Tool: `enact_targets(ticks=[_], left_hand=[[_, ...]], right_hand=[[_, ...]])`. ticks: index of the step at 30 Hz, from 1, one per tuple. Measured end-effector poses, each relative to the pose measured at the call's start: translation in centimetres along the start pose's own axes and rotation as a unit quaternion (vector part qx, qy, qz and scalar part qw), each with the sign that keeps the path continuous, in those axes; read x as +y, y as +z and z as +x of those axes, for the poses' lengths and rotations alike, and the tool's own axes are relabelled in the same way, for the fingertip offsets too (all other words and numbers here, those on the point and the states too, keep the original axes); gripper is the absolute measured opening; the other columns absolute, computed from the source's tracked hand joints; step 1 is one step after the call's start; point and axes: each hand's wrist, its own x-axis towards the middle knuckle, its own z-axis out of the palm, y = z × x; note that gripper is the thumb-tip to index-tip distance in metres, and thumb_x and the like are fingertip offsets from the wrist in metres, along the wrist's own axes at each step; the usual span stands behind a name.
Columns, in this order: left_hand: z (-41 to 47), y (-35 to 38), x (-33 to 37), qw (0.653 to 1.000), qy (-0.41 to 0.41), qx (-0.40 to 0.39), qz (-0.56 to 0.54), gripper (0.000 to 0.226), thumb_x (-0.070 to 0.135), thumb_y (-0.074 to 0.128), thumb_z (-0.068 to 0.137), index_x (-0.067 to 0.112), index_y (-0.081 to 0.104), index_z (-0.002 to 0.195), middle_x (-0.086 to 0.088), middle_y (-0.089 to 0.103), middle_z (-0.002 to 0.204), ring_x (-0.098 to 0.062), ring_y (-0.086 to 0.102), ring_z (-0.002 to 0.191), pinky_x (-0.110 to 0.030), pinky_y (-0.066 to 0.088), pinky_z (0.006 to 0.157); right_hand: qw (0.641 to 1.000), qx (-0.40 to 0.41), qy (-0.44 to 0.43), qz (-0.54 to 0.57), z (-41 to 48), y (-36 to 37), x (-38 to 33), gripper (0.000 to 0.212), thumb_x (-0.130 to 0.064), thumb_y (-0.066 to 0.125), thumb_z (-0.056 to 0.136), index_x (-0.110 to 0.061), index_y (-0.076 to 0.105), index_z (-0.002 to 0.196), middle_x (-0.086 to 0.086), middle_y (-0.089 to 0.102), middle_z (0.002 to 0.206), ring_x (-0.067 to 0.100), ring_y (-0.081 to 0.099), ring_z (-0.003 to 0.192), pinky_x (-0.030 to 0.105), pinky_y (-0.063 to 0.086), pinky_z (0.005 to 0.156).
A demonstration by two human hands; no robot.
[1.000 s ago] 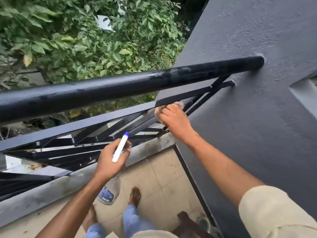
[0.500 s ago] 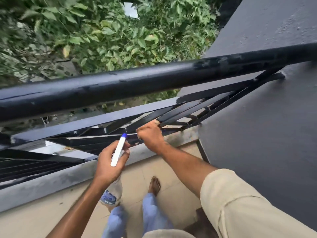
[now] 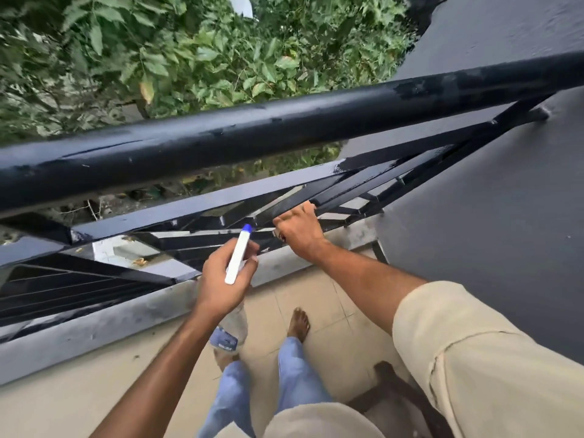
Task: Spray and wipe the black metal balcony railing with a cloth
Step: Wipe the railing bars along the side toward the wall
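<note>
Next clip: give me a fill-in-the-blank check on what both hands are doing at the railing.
The left hand grips a clear plastic spray bottle whose white sprayer has a ____ tip. The right hand curls over a slanted bar of the black metal balcony railing, ____ its thick round top rail. On the beige tiled floor, the person's visible foot is ____.
Missing: blue; below; bare.
</note>
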Motion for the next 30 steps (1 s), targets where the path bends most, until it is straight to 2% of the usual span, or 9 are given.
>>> enact_targets(ticks=[3,6,10,15,18,21,25,28,30], left_hand=[[-0.4,-0.7,-0.5,1.0,0.0,-0.011,0.008,0.014,0.022,0.062,0.086,0.029,0.068,0.097,0.009,0.072,0.091,-0.021,0.065,0.063,-0.054,0.059,0.062],[-1.0,-1.1,-0.2,1.0,-0.001,-0.024,0.02,0.015,0.025,0.062,0.085,0.032,0.068,0.097,0.013,0.071,0.09,-0.017,0.066,0.066,-0.055,0.059,0.066],[-0.8,-0.9,0.5,0.998,0.0,-0.051,0.028,0.017,0.035,0.061,0.082,0.034,0.068,0.097,0.016,0.07,0.084,-0.018,0.066,0.066,-0.056,0.059,0.068],[-0.4,0.9,0.3,0.995,0.016,-0.076,0.055,0.023,0.043,0.057,0.078,0.036,0.067,0.097,0.006,0.07,0.084,-0.027,0.065,0.065,-0.055,0.059,0.064],[-0.3,2.1,0.2,0.996,0.004,-0.08,0.05,0.021,0.039,0.058,0.078,0.034,0.067,0.096,0.005,0.07,0.087,-0.028,0.065,0.065,-0.052,0.059,0.063],[-0.2,3.9,0.0,0.997,-0.019,-0.062,0.041,0.016,0.028,0.061,0.08,0.036,0.067,0.092,0.006,0.071,0.09,-0.025,0.064,0.058,-0.046,0.059,0.057],[0.2,6.3,-0.9,0.998,-0.049,-0.024,0.001,0.018,0.019,0.06,0.081,0.026,0.068,0.096,0.002,0.07,0.086,-0.017,0.061,0.054,-0.036,0.055,0.048],[0.5,8.0,-1.7,0.998,-0.057,0.005,-0.018,0.017,0.016,0.059,0.081,0.021,0.067,0.095,-0.001,0.068,0.084,-0.015,0.059,0.05,-0.03,0.051,0.046],[0.8,9.2,-2.1,0.997,-0.064,0.028,-0.029,0.017,0.017,0.059,0.08,0.024,0.067,0.093,-0.003,0.069,0.085,-0.014,0.058,0.049,-0.027,0.05,0.045]], right_hand=[[0.998,-0.007,-0.048,-0.031,-0.7,-0.3,0.2,0.017,-0.026,0.065,0.09,-0.028,0.072,0.104,-0.008,0.069,0.106,0.026,0.055,0.112,0.045,0.035,0.096],[0.992,-0.097,-0.066,-0.049,-3.6,0.8,0.3,0.024,-0.022,0.063,0.093,-0.025,0.07,0.116,0.0,0.069,0.119,0.028,0.047,0.125,0.047,0.036,0.103],[0.983,-0.144,0.034,0.111,-8.7,4.2,0.9,0.044,-0.013,0.063,0.092,-0.03,0.061,0.133,0.003,0.062,0.133,0.028,0.041,0.135,0.046,0.035,0.11],[0.954,-0.066,0.117,0.269,-10.8,6.3,2.4,0.062,-0.001,0.06,0.086,-0.032,0.056,0.14,-0.007,0.058,0.142,0.026,0.043,0.132,0.038,0.036,0.108],[0.921,0.02,0.153,0.357,-9.1,7.2,3.2,0.062,0.004,0.061,0.08,-0.02,0.06,0.136,0.003,0.063,0.136,0.029,0.053,0.124,0.033,0.039,0.107],[0.9,0.106,0.143,0.397,-6.2,8.0,3.8,0.059,0.009,0.059,0.07,-0.022,0.07,0.119,-0.001,0.07,0.118,0.024,0.063,0.11,0.031,0.046,0.095],[0.951,0.163,0.001,0.263,-1.9,8.4,3.9,0.057,0.011,0.069,0.065,-0.019,0.069,0.114,0.002,0.071,0.11,0.032,0.062,0.107,0.044,0.043,0.094],[0.969,0.181,-0.074,0.147,0.4,9.1,4.8,0.033,-0.006,0.084,0.065,-0.023,0.069,0.09,-0.002,0.069,0.08,0.028,0.064,0.08,0.041,0.039,0.08],[0.972,0.181,-0.092,0.118,1.6,10.0,5.8,0.02,-0.013,0.08,0.072,-0.023,0.067,0.083,-0.004,0.066,0.074,0.024,0.06,0.075,0.037,0.039,0.074]])
